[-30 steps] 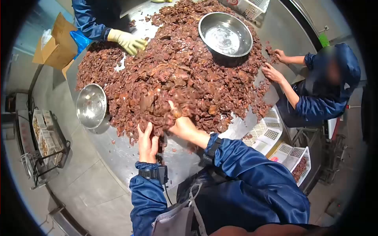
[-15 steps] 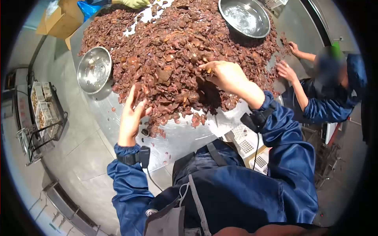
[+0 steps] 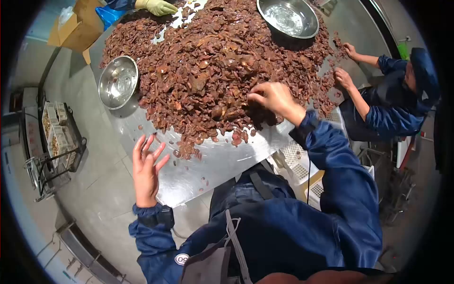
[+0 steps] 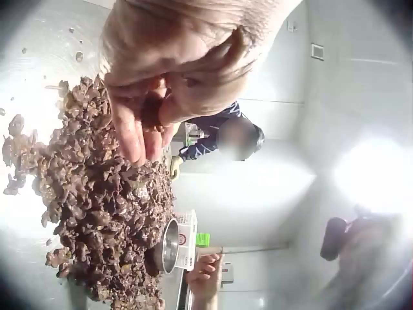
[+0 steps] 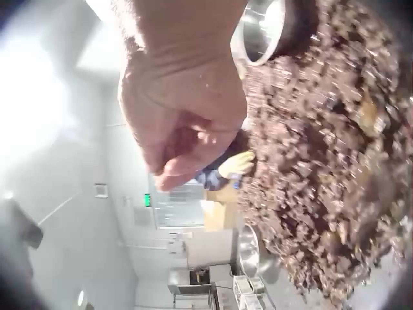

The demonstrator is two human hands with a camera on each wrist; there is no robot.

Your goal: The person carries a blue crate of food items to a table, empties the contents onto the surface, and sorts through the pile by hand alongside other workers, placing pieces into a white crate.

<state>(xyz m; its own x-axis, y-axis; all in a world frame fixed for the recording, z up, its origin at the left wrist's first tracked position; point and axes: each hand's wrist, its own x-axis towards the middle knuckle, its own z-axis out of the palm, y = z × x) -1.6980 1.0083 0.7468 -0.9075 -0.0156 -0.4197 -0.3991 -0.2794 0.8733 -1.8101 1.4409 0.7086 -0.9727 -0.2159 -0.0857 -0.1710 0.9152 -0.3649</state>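
Observation:
A big heap of wet, reddish-brown meat-like pieces [image 3: 203, 71] covers much of the metal table [image 3: 179, 182]. My left hand [image 3: 146, 173] hangs over the table's near left edge, apart from the heap, its fingers spread. At its fingertips shows a small dark piece [image 4: 153, 111], seen between thumb and fingers in the left wrist view. Over the near right side of the heap is my right hand [image 3: 276, 99], its fingers curled in toward the thumb. The right wrist view shows nothing sticking out of it; the inside of that hand is partly hidden.
A steel bowl [image 3: 118, 83] stands left of the heap, another steel bowl [image 3: 288, 16] on its far right. A person [image 3: 392, 94] works at the right; a gloved hand [image 3: 161, 7] reaches in at the far left. White perforated baskets [image 3: 295, 163] sit below the near right edge.
My left hand has drawn back from the heap to the left and nearer my body. My right hand first lifted away rightward, then curled its fingers over the heap.

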